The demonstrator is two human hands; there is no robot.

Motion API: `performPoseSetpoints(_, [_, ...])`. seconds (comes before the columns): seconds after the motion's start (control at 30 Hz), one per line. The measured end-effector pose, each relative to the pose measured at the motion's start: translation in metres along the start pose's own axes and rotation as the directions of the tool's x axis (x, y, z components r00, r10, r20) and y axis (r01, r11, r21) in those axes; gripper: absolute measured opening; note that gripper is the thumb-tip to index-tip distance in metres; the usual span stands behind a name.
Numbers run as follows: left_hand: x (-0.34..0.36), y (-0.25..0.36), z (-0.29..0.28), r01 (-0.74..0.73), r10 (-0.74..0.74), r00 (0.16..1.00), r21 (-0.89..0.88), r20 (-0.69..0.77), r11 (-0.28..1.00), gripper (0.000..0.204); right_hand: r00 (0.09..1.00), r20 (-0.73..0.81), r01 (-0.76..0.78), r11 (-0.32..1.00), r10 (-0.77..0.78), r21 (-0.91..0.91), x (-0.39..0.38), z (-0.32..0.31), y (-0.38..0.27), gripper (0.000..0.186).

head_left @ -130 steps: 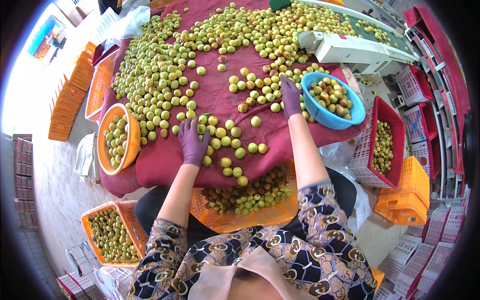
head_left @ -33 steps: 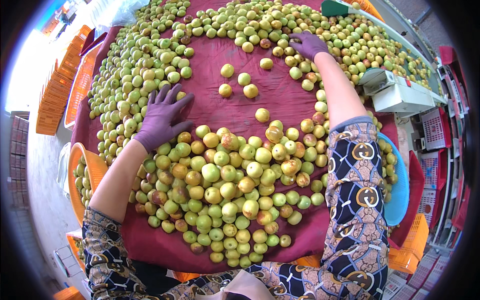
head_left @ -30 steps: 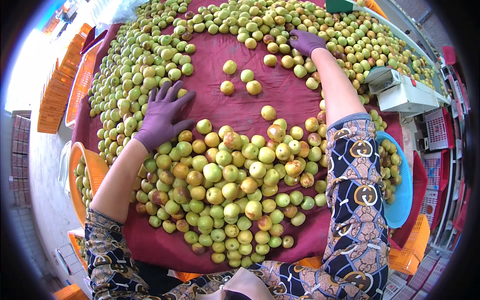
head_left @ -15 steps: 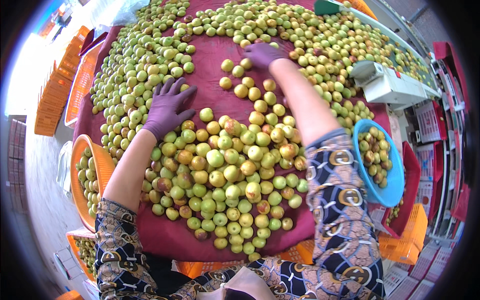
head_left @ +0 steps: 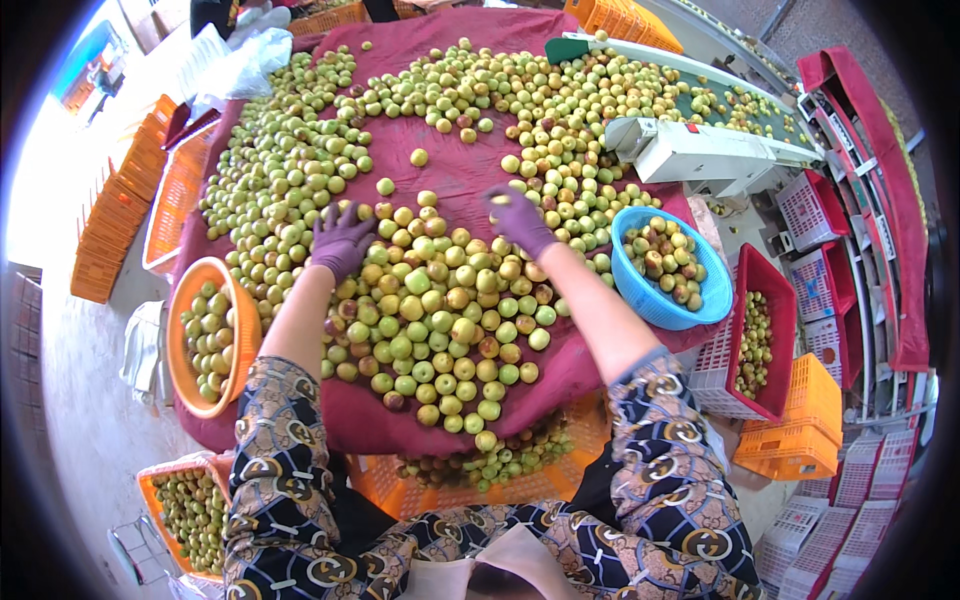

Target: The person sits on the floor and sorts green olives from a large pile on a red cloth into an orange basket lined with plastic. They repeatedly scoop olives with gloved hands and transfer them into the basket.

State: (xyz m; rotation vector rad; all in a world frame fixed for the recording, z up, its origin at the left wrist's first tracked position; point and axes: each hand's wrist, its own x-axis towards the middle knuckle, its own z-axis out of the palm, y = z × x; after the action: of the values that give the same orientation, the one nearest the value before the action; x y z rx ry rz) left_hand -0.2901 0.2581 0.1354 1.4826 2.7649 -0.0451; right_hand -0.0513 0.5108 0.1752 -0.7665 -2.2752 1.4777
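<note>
Green-yellow jujubes with brown patches lie in a near heap (head_left: 440,310) on a dark red cloth (head_left: 455,165). My left hand (head_left: 342,240), in a purple glove, rests open with fingers spread at the heap's upper left edge, touching fruit. On the heap's far right side is my right hand (head_left: 522,222), gloved alike and slightly blurred. A single jujube (head_left: 500,200) shows between its thumb and fingers. A few loose jujubes, such as one on the cloth (head_left: 419,157), lie beyond the hands.
More jujubes (head_left: 290,150) spread along the left and far sides. An orange basket (head_left: 252,330) stands left, a blue basket (head_left: 622,270) right, both holding fruit. A white conveyor (head_left: 700,150) reaches in at far right. Beneath the near edge sits an orange crate (head_left: 385,485) with jujubes.
My right hand has come nearer from the far fruit, and several loose jujubes have joined the near heap. My left hand stays beside the heap. The view has shifted, showing the near crate.
</note>
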Motion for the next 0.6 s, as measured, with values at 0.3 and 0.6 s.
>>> performPoseSetpoints(0.3, [-0.083, -0.03, -0.007, 0.009, 0.003, 1.0, -0.504, 0.023, 0.864, 0.045, 0.916, -0.217, 0.081, 0.375, 0.338, 0.924, -0.192, -0.265, 0.043, 0.034])
performPoseSetpoints(0.6, [-0.205, -0.006, -0.04, -0.037, -0.125, 0.967, -0.606, -0.223, 0.795, 0.05, 0.636, -0.51, 0.521, 0.166, 0.58, 0.837, -0.246, -0.369, 0.059, 0.049])
